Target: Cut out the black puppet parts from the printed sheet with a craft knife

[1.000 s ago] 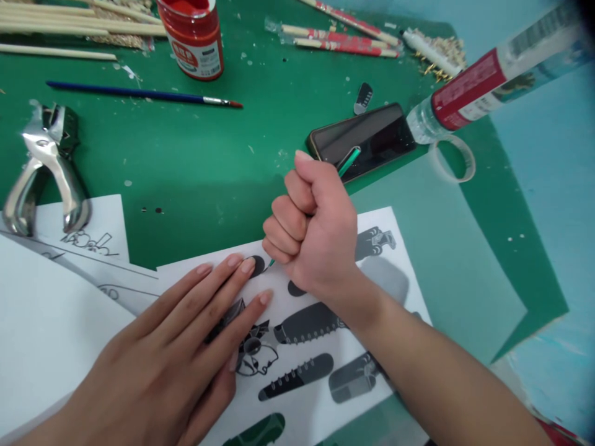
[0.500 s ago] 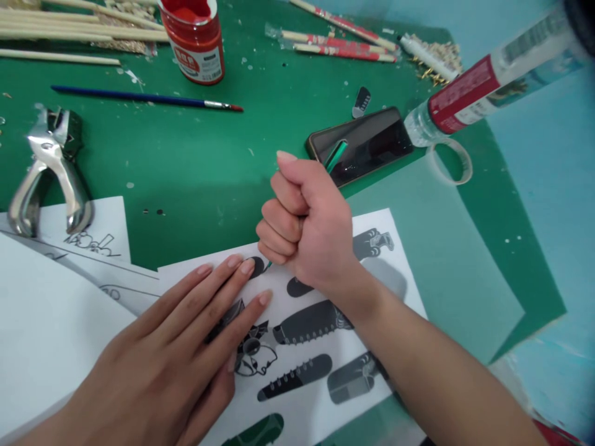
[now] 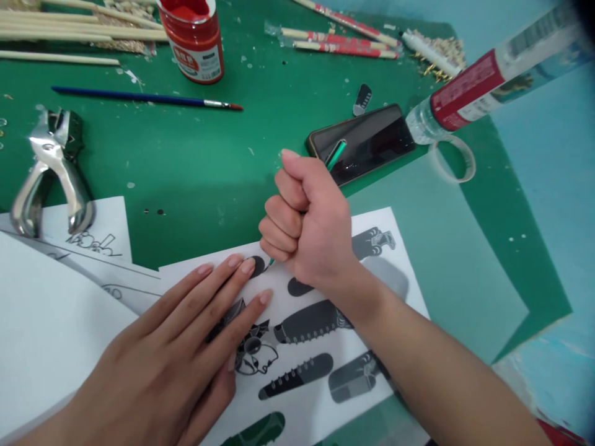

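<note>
My left hand (image 3: 171, 334) lies flat with fingers stretched over a white sheet (image 3: 316, 378) printed with dark pictures of shoe and leg parts. Its fingertips touch the edge of a small dark oval print (image 3: 255, 266). A fist is formed by my right hand (image 3: 311, 217) around a thin green tool (image 3: 337, 155). The tool's upper end sticks out behind the thumb, and its lower tip meets the paper beside the oval; the kind of tool is mostly hidden. Near the bottom, a shoe-shaped area (image 3: 260, 430) of the sheet shows green.
A phone (image 3: 362, 142) lies beyond my right fist, with a small cut-out (image 3: 362, 99) beside it. Around are a bottle (image 3: 465, 93), a tape ring (image 3: 458, 158), a hole punch (image 3: 53, 167), a paintbrush (image 3: 144, 97), a red paint jar (image 3: 195, 46) and wooden sticks (image 3: 69, 28).
My right fist has shifted very slightly to the right, with the tool's tip still at the oval. The left hand keeps its place.
</note>
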A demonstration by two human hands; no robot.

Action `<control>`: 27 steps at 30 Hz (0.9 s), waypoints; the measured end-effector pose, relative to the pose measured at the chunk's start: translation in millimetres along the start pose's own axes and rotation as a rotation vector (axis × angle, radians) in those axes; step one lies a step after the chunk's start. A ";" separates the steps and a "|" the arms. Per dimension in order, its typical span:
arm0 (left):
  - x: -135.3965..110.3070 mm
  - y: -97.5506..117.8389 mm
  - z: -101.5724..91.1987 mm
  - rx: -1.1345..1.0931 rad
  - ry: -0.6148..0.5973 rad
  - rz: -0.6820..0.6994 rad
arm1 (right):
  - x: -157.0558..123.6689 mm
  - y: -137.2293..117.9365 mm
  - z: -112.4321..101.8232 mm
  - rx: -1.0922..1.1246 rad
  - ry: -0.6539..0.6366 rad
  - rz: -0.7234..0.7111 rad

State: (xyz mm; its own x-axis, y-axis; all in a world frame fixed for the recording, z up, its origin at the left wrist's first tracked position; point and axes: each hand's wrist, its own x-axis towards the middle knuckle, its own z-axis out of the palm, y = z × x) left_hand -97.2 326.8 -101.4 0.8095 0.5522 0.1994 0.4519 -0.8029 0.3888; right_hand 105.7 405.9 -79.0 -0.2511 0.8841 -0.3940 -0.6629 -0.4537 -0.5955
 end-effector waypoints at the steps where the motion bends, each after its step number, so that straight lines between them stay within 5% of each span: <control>1: 0.5 -0.2 -0.3 -0.001 0.001 0.001 | 0.1 0.1 0.1 -0.003 0.004 -0.006; 12: 1.1 0.7 -0.1 0.005 -0.008 -0.018 | -7.7 4.1 5.1 -0.049 0.174 -0.109; 27: 0.1 -0.5 -2.0 0.016 -0.023 0.023 | -5.7 3.9 3.8 -0.011 0.177 -0.115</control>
State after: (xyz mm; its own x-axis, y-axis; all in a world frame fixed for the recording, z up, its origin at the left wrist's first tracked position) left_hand -98.1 327.7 -99.8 0.8283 0.5282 0.1871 0.4388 -0.8190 0.3697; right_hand 101.9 399.5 -76.4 -0.0459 0.8971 -0.4394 -0.6722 -0.3531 -0.6508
